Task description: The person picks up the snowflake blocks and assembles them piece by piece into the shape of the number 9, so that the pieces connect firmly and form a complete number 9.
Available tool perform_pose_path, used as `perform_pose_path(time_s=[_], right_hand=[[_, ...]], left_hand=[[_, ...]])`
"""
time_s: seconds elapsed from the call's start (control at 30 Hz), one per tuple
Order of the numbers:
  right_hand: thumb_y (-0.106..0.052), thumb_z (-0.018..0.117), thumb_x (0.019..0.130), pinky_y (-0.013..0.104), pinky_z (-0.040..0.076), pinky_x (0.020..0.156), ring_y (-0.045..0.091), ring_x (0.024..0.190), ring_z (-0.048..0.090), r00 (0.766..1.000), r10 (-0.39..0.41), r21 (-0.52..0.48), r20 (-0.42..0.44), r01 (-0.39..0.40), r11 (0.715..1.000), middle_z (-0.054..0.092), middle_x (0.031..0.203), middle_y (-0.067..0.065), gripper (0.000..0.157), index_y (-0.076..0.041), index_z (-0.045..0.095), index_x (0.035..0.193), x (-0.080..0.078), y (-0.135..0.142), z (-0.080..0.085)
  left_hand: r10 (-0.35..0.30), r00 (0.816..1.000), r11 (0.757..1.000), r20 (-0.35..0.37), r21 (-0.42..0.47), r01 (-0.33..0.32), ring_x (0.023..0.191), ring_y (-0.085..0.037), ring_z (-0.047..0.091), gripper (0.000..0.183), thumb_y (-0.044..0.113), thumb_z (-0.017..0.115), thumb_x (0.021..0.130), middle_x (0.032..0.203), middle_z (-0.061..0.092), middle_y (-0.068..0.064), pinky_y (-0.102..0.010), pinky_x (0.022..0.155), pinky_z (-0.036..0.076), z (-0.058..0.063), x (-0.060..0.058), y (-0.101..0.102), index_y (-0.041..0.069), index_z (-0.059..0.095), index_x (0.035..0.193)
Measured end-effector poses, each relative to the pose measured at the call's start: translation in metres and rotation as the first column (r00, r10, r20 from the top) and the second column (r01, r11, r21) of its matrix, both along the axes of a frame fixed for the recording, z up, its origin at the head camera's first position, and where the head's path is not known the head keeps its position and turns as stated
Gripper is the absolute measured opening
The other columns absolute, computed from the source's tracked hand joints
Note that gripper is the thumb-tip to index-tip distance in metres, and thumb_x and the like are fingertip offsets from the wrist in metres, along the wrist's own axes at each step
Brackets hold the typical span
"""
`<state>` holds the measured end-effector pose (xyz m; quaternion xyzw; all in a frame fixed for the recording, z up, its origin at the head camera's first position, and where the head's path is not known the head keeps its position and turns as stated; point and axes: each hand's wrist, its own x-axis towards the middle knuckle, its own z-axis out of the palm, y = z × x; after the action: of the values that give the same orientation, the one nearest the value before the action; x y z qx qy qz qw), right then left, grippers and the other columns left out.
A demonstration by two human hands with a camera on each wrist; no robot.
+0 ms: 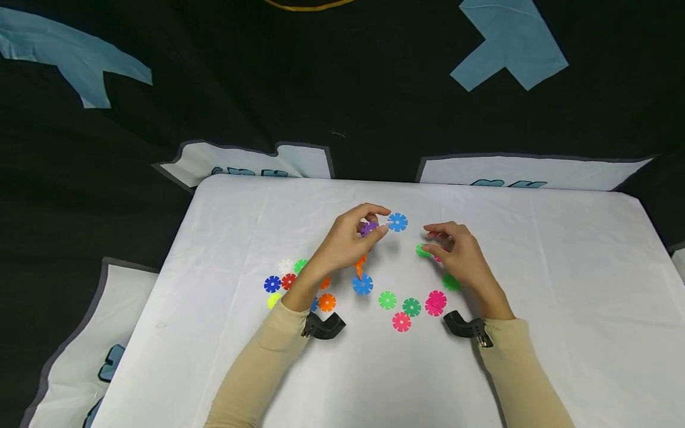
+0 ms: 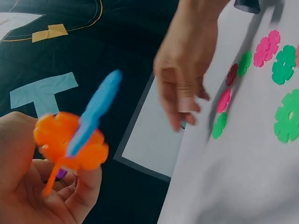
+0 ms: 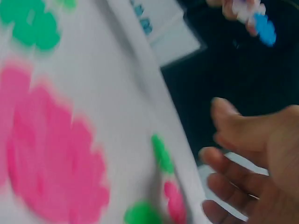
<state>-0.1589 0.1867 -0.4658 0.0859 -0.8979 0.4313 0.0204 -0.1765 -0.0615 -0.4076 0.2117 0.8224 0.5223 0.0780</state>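
Note:
My left hand (image 1: 345, 242) pinches a joined group of notched plastic flower discs. A purple disc (image 1: 369, 229) shows between finger and thumb, with a blue disc (image 1: 398, 222) beyond the fingertips. In the left wrist view, an orange disc (image 2: 70, 140) of the group has a blue disc (image 2: 96, 112) slotted into it edge-on. A whitish disc (image 3: 245, 10) shows beside the outer blue one in the right wrist view. My right hand (image 1: 457, 249) hovers with bent, parted fingers and holds nothing. A green disc (image 1: 422, 250) lies near its thumb.
Loose discs lie on the white table (image 1: 578, 309): a pink pair (image 1: 436, 303), a teal disc (image 1: 411, 307) and a light green one (image 1: 387, 300) at the middle. Several more, among them a dark blue disc (image 1: 272, 284), lie left by my left forearm. Black cloth (image 1: 374, 107) hangs behind.

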Motion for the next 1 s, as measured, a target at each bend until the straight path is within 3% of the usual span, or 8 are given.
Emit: perform_pose_path(time_s=[0.1, 0.23, 0.4, 0.57, 0.7, 0.87, 1.0], right_hand=[[-0.010, 0.080, 0.081, 0.037, 0.044, 0.077, 0.027, 0.096, 0.050, 0.998, 0.036, 0.091, 0.059, -0.041, 0.995, 0.064, 0.105, 0.016, 0.042, -0.002, 0.067, 0.120, -0.002, 0.006, -0.009], [-0.013, 0.082, 0.080, 0.036, 0.041, 0.077, 0.027, 0.097, 0.046, 0.996, 0.050, 0.147, 0.079, -0.061, 0.987, 0.061, 0.102, 0.016, 0.042, -0.002, 0.068, 0.119, -0.004, 0.008, -0.018], [-0.011, 0.083, 0.078, 0.039, 0.037, 0.078, 0.029, 0.097, 0.046, 0.999, 0.037, 0.160, 0.037, -0.043, 0.986, 0.061, 0.101, 0.017, 0.039, -0.001, 0.070, 0.113, -0.004, 0.007, -0.023], [-0.011, 0.084, 0.077, 0.043, 0.031, 0.082, 0.030, 0.096, 0.046, 0.999, 0.038, 0.173, -0.024, -0.033, 0.984, 0.062, 0.098, 0.017, 0.033, 0.000, 0.072, 0.105, -0.004, 0.007, -0.027], [-0.014, 0.085, 0.074, 0.043, 0.029, 0.083, 0.028, 0.089, 0.049, 0.996, 0.002, 0.185, -0.087, 0.014, 0.983, 0.065, 0.091, 0.014, 0.035, -0.001, 0.070, 0.102, -0.004, 0.007, -0.024], [-0.005, 0.083, 0.076, 0.026, 0.037, 0.073, 0.017, 0.070, 0.051, 0.985, -0.057, 0.009, -0.161, 0.059, 0.998, 0.065, 0.077, 0.010, 0.036, 0.000, 0.062, 0.105, -0.002, 0.005, -0.008], [0.005, 0.080, 0.076, 0.018, 0.041, 0.067, 0.010, 0.066, 0.050, 0.978, -0.038, -0.201, -0.207, -0.005, 0.980, 0.064, 0.078, 0.010, 0.038, 0.002, 0.059, 0.108, 0.003, 0.000, 0.010]], left_hand=[[-0.017, 1.000, 0.998, -0.021, -0.053, 0.016, 0.059, -0.015, 0.060, 0.035, 0.018, 0.061, 0.098, 0.100, 0.056, -0.007, -0.026, 0.061, 0.052, -0.001, -0.002, 0.000, 0.013, 0.058, 0.132], [-0.034, 0.998, 0.994, -0.059, -0.110, 0.027, 0.075, -0.015, 0.055, 0.039, 0.018, 0.059, 0.098, 0.098, 0.056, -0.005, -0.025, 0.069, 0.048, -0.002, -0.002, 0.000, 0.016, 0.057, 0.137], [-0.045, 0.998, 0.993, -0.052, -0.114, 0.039, 0.079, -0.019, 0.052, 0.036, 0.021, 0.063, 0.097, 0.089, 0.053, -0.004, -0.025, 0.065, 0.042, -0.001, -0.002, 0.000, 0.016, 0.062, 0.132], [-0.081, 0.997, 0.994, -0.003, -0.074, 0.080, 0.067, -0.022, 0.065, 0.037, 0.022, 0.065, 0.096, 0.084, 0.050, -0.005, -0.024, 0.062, 0.042, -0.002, -0.001, -0.001, 0.016, 0.061, 0.132], [-0.101, 0.995, 0.993, 0.006, -0.060, 0.101, 0.064, -0.028, 0.069, 0.038, 0.019, 0.067, 0.094, 0.085, 0.049, -0.007, -0.024, 0.064, 0.042, -0.003, 0.000, -0.002, 0.014, 0.062, 0.131], [-0.124, 0.992, 0.990, -0.009, -0.066, 0.123, 0.064, -0.025, 0.069, 0.037, 0.018, 0.070, 0.092, 0.085, 0.049, -0.006, -0.023, 0.066, 0.045, -0.003, 0.000, -0.001, 0.013, 0.064, 0.128], [-0.133, 0.991, 0.989, -0.015, -0.065, 0.132, 0.063, -0.023, 0.069, 0.037, 0.016, 0.071, 0.091, 0.085, 0.050, -0.006, -0.022, 0.064, 0.047, -0.003, 0.000, 0.001, 0.012, 0.064, 0.127]])
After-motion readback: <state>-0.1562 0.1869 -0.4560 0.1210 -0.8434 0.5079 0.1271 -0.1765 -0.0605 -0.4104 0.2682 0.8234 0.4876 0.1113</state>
